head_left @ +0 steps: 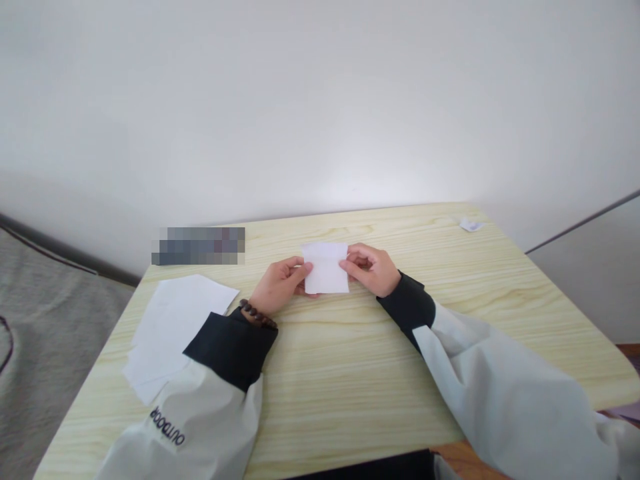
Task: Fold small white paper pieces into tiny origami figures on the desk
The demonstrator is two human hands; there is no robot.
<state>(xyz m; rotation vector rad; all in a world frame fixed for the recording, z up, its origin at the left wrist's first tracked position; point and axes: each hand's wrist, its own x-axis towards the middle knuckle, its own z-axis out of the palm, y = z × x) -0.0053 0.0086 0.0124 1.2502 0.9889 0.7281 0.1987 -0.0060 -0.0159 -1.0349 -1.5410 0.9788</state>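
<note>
A small, nearly square piece of white paper [327, 270] is held up between both hands, just above the middle of the table. My left hand [281, 283] pinches its left edge, thumb on the near face and fingers behind. On the opposite edge my right hand [373, 268] grips the paper the same way. A faint horizontal line crosses the sheet near its top. The fingertips behind the paper are mostly hidden.
White paper sheets [175, 313] lie in a loose stack at the table's left, partly under my left sleeve. A blurred-out dark item [199, 246] sits at the back left. One small crumpled white scrap [471, 225] rests at the back right. A white wall [320, 113] rises behind the wooden table [350, 373].
</note>
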